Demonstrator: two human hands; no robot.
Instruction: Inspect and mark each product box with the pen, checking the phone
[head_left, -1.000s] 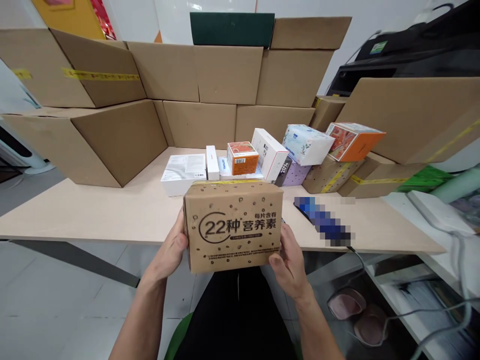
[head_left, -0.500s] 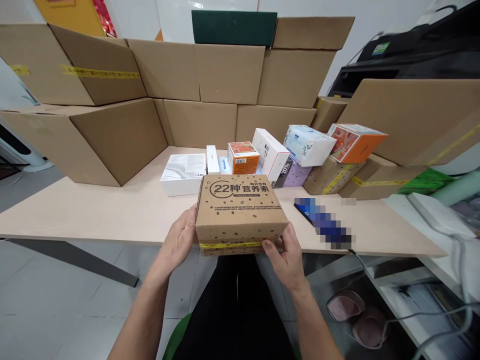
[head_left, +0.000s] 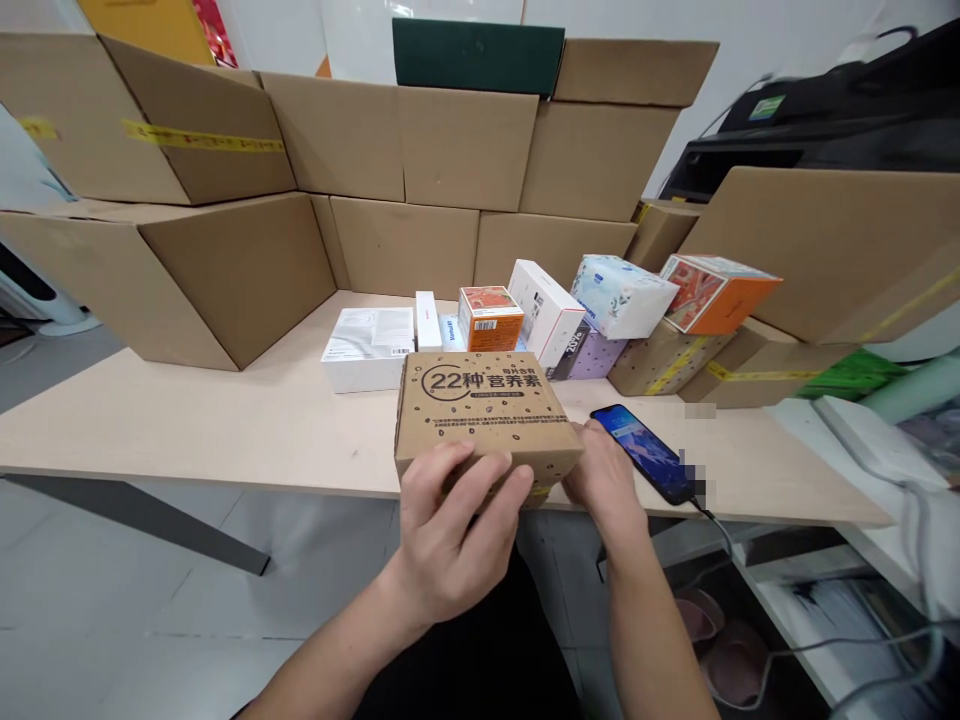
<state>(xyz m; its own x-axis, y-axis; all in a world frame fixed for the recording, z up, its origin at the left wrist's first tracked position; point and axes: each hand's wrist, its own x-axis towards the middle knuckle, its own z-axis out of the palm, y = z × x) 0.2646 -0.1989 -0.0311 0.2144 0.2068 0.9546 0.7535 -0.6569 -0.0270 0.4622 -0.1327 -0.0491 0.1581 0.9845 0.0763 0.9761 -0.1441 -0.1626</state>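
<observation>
A brown cardboard box [head_left: 484, 400] with black printing, including "22", sits at the front edge of the table, tilted slightly toward me. My left hand [head_left: 457, 530] is at its front face, with bent fingers hooked at the top front edge; the thumb is hidden. Along the right side of the box, my right hand [head_left: 604, 475] grips the near corner, its fingertips mostly out of sight. Just right of that hand lies a phone [head_left: 645, 450] with its screen lit and a cable plugged in.
Behind the box stand a white box [head_left: 369, 360], an orange box [head_left: 490, 320], a tall white box [head_left: 544, 310] and a tissue pack [head_left: 622, 297]. Another orange box [head_left: 720, 292] rests on a small carton at right. Large cardboard panels [head_left: 405, 240] wall the table's back and sides.
My left hand has moved from the left side of the box to its front face. My right hand has shifted farther back along the right side. The box has barely moved.
</observation>
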